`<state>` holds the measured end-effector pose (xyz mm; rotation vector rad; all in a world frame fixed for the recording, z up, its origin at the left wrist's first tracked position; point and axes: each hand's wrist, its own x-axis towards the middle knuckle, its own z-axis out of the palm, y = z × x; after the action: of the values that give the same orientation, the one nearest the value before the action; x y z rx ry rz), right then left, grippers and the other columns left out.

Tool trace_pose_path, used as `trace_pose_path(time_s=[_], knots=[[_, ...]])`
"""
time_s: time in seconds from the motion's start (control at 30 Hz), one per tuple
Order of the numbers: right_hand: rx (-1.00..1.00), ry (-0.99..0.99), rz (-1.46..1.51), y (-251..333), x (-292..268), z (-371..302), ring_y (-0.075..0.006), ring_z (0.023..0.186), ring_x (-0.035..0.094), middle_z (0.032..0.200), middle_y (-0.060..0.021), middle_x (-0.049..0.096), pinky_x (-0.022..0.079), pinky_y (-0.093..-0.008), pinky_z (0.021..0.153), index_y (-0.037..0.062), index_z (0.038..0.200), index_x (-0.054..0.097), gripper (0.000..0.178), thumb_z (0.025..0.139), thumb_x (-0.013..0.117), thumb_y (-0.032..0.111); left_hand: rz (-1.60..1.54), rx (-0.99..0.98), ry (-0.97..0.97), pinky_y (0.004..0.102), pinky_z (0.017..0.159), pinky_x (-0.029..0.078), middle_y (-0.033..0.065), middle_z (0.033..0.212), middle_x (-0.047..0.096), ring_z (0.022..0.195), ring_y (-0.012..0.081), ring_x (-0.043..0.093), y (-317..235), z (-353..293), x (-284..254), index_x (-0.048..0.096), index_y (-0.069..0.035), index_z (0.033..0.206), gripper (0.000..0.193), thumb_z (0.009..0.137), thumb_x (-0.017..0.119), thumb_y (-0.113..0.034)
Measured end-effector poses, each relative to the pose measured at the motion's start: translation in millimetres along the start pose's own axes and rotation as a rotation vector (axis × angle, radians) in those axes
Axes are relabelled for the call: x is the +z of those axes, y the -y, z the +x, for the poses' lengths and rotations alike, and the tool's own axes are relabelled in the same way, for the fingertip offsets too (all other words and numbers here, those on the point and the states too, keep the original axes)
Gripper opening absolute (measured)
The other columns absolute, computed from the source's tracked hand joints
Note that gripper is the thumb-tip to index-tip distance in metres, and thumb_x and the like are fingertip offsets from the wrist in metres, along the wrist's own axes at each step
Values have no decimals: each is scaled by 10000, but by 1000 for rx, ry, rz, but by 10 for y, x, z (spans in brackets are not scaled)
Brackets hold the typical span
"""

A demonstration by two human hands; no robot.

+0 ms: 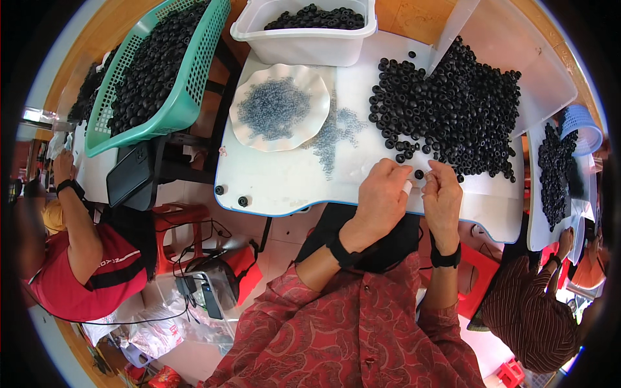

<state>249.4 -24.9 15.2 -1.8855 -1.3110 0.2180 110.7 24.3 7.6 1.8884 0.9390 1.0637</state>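
Observation:
Over the table's near edge, my left hand (383, 197) is closed, thumb and fingers drawn together, with a white band round one finger. Opposite it my right hand (442, 199) is curled in a pinch. A small round black part (419, 174) with a hole shows in the gap between the fingertips; whether it is held or lies on the table is unclear. Just beyond both hands spreads a big heap of similar black parts (453, 110). To the left, a scalloped white plate (314, 84) holds tiny clear bluish rings (273, 107), and more rings (333, 139) are strewn beside it.
A white tub (310, 48) of black parts stands at the far edge. A clear plastic bin (537, 71) lies tipped behind the heap. At left is a green basket (187, 97) full of black parts. Two loose parts (243, 201) sit near the table's left corner. Co-workers sit either side.

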Motion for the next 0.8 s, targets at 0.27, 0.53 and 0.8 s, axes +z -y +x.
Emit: trace_pose_path(time_s=[0.27,0.53,0.8], knots=[[274,-42,270,9,-110,-183,-129,700,668,838,-97,668,520,-237,559,-31,1000,614,103,911,566,-9,357,156,209,379,630,520,143,970,473,900,311,551,-114,133,118,585,-36,1171,411,761,605,-33],[307,-69,299,-41,-149,-298,-114,703,660,858,-84,666,509,-219,555,-25,994,627,101,908,576,-10,372,216,211,376,591,517,114,934,479,882,293,551,-39,112,141,560,-25,944,203,750,615,-19],[315,-67,406,-35,-124,-402,-87,760,628,862,-55,664,485,-206,593,-14,1000,641,111,895,606,-9,78,193,70,333,607,526,99,904,570,799,254,608,75,33,100,585,-21,949,173,785,638,-7]])
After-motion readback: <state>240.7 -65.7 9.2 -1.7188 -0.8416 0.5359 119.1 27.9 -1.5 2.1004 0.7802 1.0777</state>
